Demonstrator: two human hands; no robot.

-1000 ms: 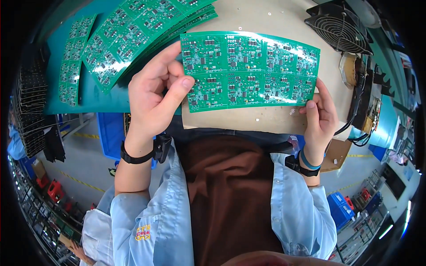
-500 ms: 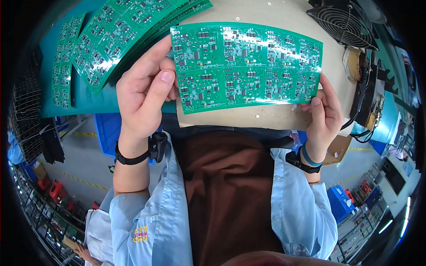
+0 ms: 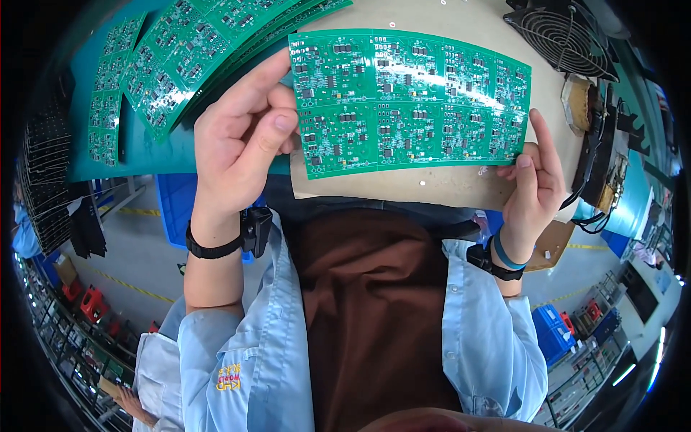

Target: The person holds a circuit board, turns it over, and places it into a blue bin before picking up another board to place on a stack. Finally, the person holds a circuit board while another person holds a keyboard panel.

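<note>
A green circuit board panel, covered with small chips in repeated blocks, is held up in front of me between both hands. My left hand grips its left edge, thumb at the near face and index finger stretched along the side. At the lower right corner, my right hand pinches the panel between thumb and bent fingers, while its index finger points up beside the edge. A glare streak crosses the upper part of the panel. The fingertips behind the panel are hidden.
More green panels lie in a stack at the far left, with a narrow panel beside it on the teal mat. Brown board covers the tabletop below my hands. A black fan with a round grille stands at the far right.
Both hands have shifted slightly right with the panel. The right index finger has lifted away from the panel's edge and now points upward.
</note>
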